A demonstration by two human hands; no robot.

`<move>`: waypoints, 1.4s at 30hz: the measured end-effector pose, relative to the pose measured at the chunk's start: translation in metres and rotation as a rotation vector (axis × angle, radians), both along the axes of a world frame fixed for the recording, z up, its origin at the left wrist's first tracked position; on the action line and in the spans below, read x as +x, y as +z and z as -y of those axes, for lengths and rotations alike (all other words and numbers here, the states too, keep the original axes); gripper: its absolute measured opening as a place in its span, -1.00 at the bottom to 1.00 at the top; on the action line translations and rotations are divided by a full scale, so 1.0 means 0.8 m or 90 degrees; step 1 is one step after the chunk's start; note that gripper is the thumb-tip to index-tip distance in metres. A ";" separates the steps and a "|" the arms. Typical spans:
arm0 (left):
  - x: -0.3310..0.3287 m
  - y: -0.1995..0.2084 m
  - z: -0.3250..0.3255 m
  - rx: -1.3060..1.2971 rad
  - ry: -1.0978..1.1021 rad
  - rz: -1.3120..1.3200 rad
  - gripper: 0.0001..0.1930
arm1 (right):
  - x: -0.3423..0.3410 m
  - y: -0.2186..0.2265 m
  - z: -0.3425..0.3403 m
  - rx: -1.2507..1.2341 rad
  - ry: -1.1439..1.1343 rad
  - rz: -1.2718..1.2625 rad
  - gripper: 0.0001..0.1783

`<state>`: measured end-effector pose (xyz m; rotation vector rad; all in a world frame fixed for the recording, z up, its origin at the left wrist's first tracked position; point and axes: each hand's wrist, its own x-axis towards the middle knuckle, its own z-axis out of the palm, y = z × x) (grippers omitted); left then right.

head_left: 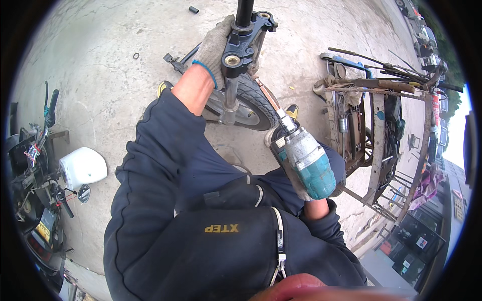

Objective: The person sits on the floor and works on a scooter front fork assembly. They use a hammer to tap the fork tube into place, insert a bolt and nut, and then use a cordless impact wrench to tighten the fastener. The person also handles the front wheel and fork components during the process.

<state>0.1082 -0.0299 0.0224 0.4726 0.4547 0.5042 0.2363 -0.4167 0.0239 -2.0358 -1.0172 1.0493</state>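
Note:
My left hand (216, 45), in a grey knit glove with a blue cuff, is closed around the side of a black fork clamp (236, 47) with a dark upright steering stem (244, 12). Below the clamp, a silver fork leg (230, 98) runs beside a wheel with a black tyre (256, 100). My right hand (298, 186), also gloved, grips a teal and grey cordless impact wrench (314, 170) and is mostly hidden by it. A long copper-coloured extension (269, 95) points from the wrench to the clamp's right side; whether its tip touches a bolt cannot be made out.
A rusty metal tool cart (371, 108) carrying bars and tools stands at the right. Parked motorbikes (37, 175) and a white rounded panel (84, 168) are at the left. A ring (136, 56) and a short black tube (194, 9) lie on the concrete.

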 end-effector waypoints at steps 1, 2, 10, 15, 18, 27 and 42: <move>-0.001 0.001 0.001 0.010 -0.003 -0.001 -0.44 | 0.000 0.000 -0.002 -0.003 0.002 0.006 -0.41; -0.002 0.002 0.001 0.022 0.001 -0.006 -0.44 | -0.001 0.000 -0.005 -0.006 0.005 0.012 -0.42; -0.004 0.007 -0.001 -0.001 -0.005 -0.001 -0.41 | -0.017 0.017 -0.054 0.146 0.223 0.509 -0.50; -0.005 0.008 0.000 -0.013 0.009 -0.017 -0.41 | -0.033 0.042 -0.055 0.074 0.070 0.184 -0.52; -0.007 0.011 0.003 0.002 0.011 -0.024 -0.41 | -0.029 0.059 -0.046 0.103 0.178 0.395 -0.51; -0.010 0.016 0.007 -0.044 -0.044 -0.018 -0.41 | -0.004 0.064 -0.051 0.116 0.133 0.260 -0.50; -0.008 0.020 0.008 0.006 0.019 -0.035 -0.45 | -0.019 0.062 -0.072 0.081 -0.077 0.001 -0.42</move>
